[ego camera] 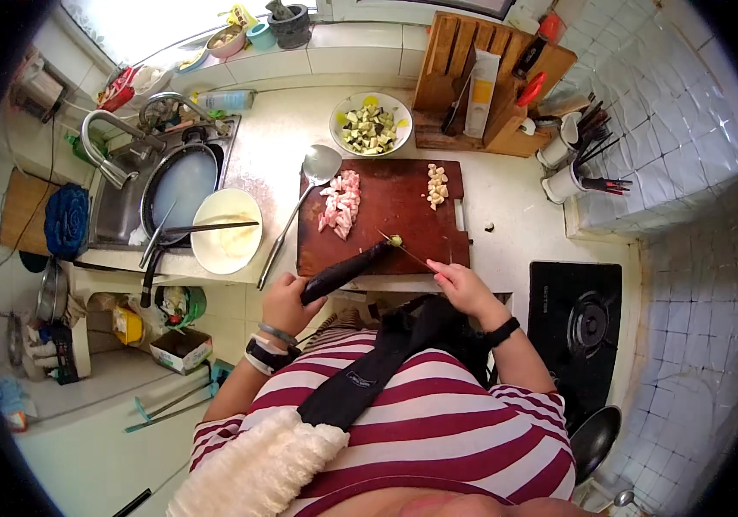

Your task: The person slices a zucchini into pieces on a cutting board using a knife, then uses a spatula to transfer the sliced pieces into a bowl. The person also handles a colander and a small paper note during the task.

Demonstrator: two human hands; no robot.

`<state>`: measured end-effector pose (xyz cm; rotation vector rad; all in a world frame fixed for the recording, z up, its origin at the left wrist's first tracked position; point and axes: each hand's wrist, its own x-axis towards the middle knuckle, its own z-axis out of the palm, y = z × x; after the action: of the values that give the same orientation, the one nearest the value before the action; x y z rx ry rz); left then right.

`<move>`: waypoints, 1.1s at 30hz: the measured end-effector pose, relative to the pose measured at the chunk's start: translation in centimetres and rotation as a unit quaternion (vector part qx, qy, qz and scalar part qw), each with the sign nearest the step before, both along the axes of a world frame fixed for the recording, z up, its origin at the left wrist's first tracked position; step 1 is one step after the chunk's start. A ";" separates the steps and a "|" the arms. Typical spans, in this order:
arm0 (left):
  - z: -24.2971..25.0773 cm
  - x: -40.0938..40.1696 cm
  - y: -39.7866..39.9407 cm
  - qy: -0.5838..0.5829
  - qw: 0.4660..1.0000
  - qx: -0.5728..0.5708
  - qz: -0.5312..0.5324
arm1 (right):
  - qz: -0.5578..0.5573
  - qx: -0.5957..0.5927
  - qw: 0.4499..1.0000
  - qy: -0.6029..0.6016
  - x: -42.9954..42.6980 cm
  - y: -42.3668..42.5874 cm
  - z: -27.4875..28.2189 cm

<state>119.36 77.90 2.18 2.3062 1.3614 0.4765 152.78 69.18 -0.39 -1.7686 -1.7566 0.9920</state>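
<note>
My left hand [290,302] holds the lower end of a long dark eggplant [346,268], whose pale green end lies over the front of a reddish-brown cutting board [388,194]. In my right hand [463,287] is a knife [408,251], its blade touching or very near that end. Sliced raw meat [341,205] lies on the board's left part and chopped pale pieces, perhaps garlic, [436,186] on its right. Behind the board stands a white bowl of diced eggplant [371,124]. A metal spatula [322,167] rests along the board's left edge.
To the left are a white bowl with chopsticks [227,249] and a sink [123,158] holding a pan of cloudy water [185,181]. A wooden knife rack [505,84] and utensil holders [563,184] stand back right. A gas stove [576,329] is at the right.
</note>
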 end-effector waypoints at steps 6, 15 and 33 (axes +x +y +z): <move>-0.1 -0.1 0.2 0.023 0.996 -0.086 0.018 | -0.045 0.050 0.998 0.004 -1.4 -0.3 -1.1; -0.1 0.0 0.4 0.017 0.994 -0.110 0.020 | -0.082 -0.048 0.989 0.111 -0.8 1.0 -1.2; -0.3 -5.5 -0.1 -0.092 0.986 -0.131 0.035 | -0.099 0.124 0.929 -0.334 -2.7 7.2 -3.5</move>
<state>113.83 77.79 1.88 1.9584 1.3317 0.4884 150.03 76.35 -3.90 -2.2057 -1.9045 0.0534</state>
